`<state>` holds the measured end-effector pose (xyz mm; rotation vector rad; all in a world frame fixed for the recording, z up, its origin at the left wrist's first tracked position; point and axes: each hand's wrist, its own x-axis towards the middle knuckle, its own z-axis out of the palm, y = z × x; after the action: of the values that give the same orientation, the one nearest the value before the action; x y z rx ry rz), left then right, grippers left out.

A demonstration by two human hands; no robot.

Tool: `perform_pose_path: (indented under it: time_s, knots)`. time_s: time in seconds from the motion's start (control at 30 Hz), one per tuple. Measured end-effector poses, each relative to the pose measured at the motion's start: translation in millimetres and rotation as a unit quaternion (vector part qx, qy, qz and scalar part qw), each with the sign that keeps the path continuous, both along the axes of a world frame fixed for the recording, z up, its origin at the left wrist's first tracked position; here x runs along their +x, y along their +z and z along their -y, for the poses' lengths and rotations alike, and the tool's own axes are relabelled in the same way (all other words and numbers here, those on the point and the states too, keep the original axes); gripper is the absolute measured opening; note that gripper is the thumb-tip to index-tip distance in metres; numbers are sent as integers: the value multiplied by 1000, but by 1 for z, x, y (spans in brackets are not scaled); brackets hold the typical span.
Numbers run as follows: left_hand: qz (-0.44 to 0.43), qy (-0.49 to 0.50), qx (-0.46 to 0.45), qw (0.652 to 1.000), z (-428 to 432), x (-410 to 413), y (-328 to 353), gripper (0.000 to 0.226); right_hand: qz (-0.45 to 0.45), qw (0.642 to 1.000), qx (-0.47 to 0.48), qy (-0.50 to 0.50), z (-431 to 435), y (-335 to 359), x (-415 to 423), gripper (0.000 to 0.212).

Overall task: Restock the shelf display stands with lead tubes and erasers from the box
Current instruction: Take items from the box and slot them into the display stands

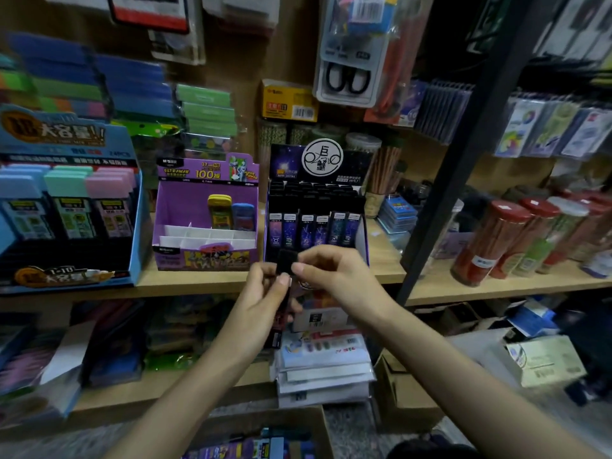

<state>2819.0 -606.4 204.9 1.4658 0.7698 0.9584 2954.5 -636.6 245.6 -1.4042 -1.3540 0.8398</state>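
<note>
Left hand (266,294), right hand (336,274), apparent tube (285,260) block stand (316,200)

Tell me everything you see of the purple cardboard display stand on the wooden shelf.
The purple cardboard display stand sits upright on the wooden shelf, between a blue stand and a dark starry stand. Its raised back card carries cartoon print and "100". White dividers form a grid of slots, nearly all empty; a yellow item and a blue item stand at the back right.

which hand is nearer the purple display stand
Left. The left hand is just below and right of the purple display stand; the right hand is farther right, in front of the dark stand, both pinching a black lead tube.
</note>
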Motion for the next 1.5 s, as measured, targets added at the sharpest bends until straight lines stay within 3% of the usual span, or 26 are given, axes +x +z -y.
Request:
perform_pose_path:
  time_s: [0.13,0.2,0.3,0.47,0.77,1.1,1.23,1.5]
  knots:
    - [-86,-8,140,986,-20,5,3,12,-19,995,62,-70,-7,23,31,10]
    - [-180,24,238,954,-39,3,5,22,58,981,120,-141,-11,37,55,2]
    - [-303,98,329,889,-63,0,0,50,155,949,167,-218,-20,42,82,11]
    - [-299,164,293,893,-72,1,-14,75,206,947,144,-202,-41,23,93,11]
    - [-340,149,317,873,-72,-1,-18,74,201,959,125,-154,-59,14,88,11]
    - [-344,144,310,875,-70,-1,-19,76,185,964,118,-150,-61,19,102,11]
    - [-342,146,311,875,-70,0,-19,76,225,961,101,-125,-62,13,101,5]
    - [-337,128,304,882,-71,-3,-18,77,216,950,83,-208,-69,-3,94,5]
